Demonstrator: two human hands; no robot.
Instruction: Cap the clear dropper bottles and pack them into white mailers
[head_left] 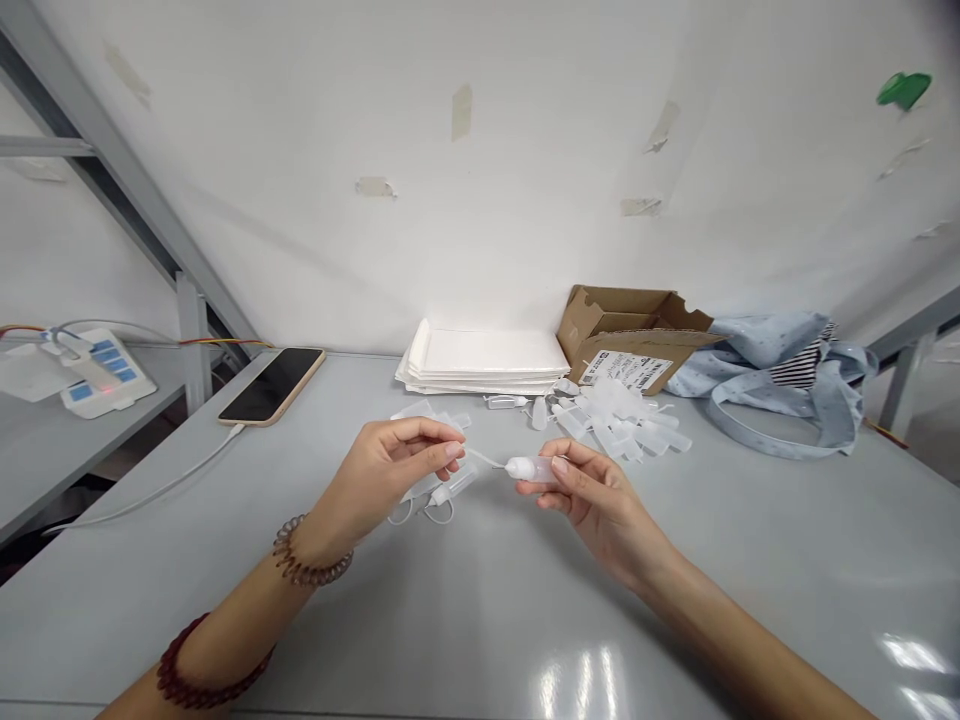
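Note:
My right hand (592, 495) is closed round a small translucent dropper bottle (534, 468), its white nozzle end pointing left. From that end a thin white strap (484, 458) runs to my left hand (397, 470), whose thumb and forefinger pinch it; the strap's far end is hidden behind the fingers. Below and behind my left hand lie several similar bottles (454, 485), some with looped straps. A larger heap of translucent bottles (622, 420) rests on the table farther right, beyond my right hand.
On the grey table (450, 620) a stack of white envelopes (487, 352) stands against the wall. Beside it are an opened cardboard box (637, 335) and a light blue cloth bag (780, 385). A phone (274, 385) with a white cable lies left; a power strip (105, 370) sits beyond.

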